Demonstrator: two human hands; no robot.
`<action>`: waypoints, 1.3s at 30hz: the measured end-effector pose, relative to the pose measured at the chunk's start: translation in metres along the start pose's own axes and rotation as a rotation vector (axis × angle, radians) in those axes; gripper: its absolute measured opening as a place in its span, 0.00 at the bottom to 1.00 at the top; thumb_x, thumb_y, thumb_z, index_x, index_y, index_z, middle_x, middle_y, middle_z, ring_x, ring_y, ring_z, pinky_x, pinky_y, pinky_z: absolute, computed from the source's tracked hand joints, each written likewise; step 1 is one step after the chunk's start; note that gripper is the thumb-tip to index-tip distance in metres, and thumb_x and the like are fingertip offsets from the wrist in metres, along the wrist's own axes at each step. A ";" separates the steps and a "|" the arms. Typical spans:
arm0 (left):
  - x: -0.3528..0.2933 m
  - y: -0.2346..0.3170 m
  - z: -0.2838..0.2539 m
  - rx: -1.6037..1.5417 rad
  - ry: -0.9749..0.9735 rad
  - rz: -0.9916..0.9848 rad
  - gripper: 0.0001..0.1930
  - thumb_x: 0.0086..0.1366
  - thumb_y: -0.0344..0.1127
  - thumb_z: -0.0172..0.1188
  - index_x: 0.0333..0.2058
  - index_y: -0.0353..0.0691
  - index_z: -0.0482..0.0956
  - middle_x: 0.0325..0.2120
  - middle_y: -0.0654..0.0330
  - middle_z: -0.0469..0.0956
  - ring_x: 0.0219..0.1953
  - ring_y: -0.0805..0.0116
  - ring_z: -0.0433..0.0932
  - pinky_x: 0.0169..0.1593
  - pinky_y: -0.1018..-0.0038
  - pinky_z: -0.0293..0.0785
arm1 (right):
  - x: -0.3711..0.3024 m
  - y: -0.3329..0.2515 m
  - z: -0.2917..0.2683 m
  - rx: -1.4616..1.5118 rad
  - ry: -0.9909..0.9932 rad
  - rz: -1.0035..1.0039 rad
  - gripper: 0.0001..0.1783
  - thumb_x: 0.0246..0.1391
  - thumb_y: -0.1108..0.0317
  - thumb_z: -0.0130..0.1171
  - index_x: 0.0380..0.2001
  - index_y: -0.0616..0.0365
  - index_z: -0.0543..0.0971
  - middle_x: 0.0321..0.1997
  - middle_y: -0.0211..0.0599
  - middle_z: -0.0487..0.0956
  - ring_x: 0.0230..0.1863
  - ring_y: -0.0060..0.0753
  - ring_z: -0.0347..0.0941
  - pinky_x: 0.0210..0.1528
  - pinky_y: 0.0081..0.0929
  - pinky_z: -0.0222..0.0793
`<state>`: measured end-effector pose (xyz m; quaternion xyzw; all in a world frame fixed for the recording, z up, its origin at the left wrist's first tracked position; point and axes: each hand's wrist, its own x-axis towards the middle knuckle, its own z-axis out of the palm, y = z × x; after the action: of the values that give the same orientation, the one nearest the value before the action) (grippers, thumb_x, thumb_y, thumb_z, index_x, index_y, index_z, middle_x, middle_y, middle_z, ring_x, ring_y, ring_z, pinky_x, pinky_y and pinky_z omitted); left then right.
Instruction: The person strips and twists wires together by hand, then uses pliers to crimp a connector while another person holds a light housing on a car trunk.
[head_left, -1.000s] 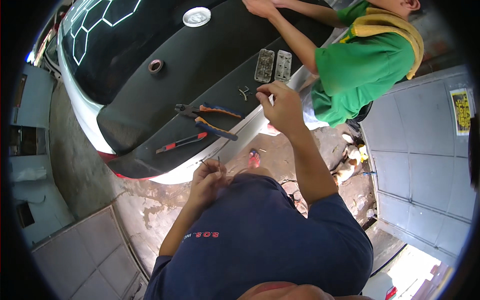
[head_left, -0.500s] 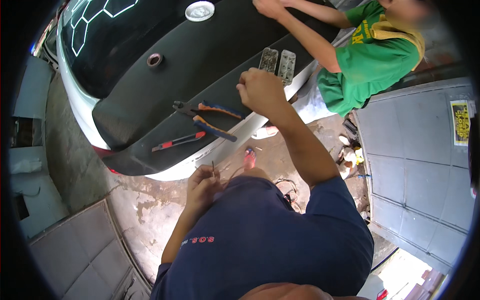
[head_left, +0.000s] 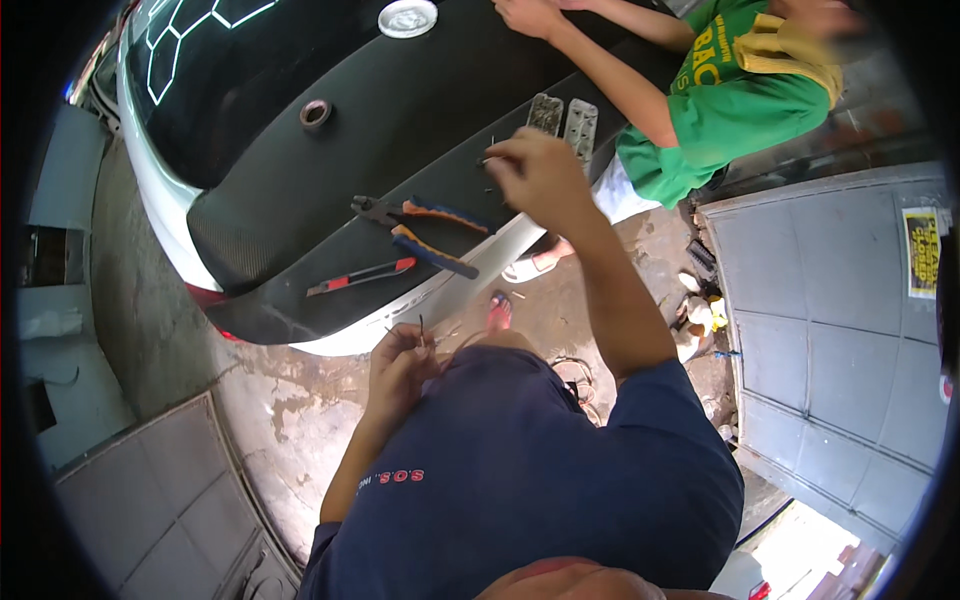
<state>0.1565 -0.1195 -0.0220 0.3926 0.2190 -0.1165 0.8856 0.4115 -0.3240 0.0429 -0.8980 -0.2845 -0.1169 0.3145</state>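
Observation:
My right hand (head_left: pixel 545 180) is over the car's dark rear panel, beside two grey metal trays with rows of hollows, one dirty (head_left: pixel 545 112) and one lighter (head_left: pixel 580 125). Its fingers are closed in a pinch, and tiny dark pieces show by the fingertips; what they grip is too small to name. Low in front of my body, my left hand (head_left: pixel 395 368) pinches a thin dark wire-like piece (head_left: pixel 421 326) that sticks up from the fingers. Between the hands lie spread pliers (head_left: pixel 440 250) with blue and orange handles and a red utility knife (head_left: pixel 362 277).
A tape roll (head_left: pixel 316 114) and a round whitish dish (head_left: pixel 407 18) rest on the black car surface (head_left: pixel 270 180). A co-worker in a green shirt (head_left: pixel 740 125) leans in at the far right, hands on the car. Grey metal gates (head_left: pixel 830 340) stand at the right.
My right hand has shifted slightly right and its fingers have turned, with small dark bits now visible beside them. My left hand keeps its pinch. The co-worker's arms moved slightly left.

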 end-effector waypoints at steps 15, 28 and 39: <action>0.000 -0.003 -0.005 -0.034 -0.012 -0.014 0.08 0.64 0.25 0.55 0.42 0.34 0.72 0.36 0.59 0.76 0.28 0.72 0.74 0.34 0.73 0.74 | -0.059 0.005 -0.010 0.091 0.066 0.139 0.13 0.51 0.69 0.71 0.40 0.59 0.85 0.32 0.34 0.80 0.28 0.30 0.73 0.31 0.26 0.69; -0.004 -0.004 -0.008 -0.074 0.036 0.004 0.09 0.63 0.25 0.56 0.43 0.34 0.73 0.35 0.60 0.75 0.28 0.74 0.72 0.34 0.74 0.73 | -0.042 0.008 0.018 0.058 0.110 0.134 0.08 0.52 0.70 0.69 0.35 0.60 0.86 0.32 0.36 0.80 0.29 0.32 0.78 0.32 0.28 0.71; -0.004 -0.006 -0.013 0.080 -0.002 0.046 0.11 0.69 0.33 0.62 0.46 0.34 0.78 0.32 0.62 0.77 0.30 0.75 0.75 0.39 0.75 0.76 | -0.016 -0.022 -0.011 0.016 0.167 -0.044 0.09 0.55 0.73 0.67 0.40 0.61 0.86 0.29 0.36 0.79 0.27 0.30 0.75 0.31 0.27 0.69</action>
<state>0.1473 -0.1137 -0.0313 0.4326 0.2042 -0.1050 0.8719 0.3854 -0.3234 0.0564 -0.8762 -0.2778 -0.1961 0.3415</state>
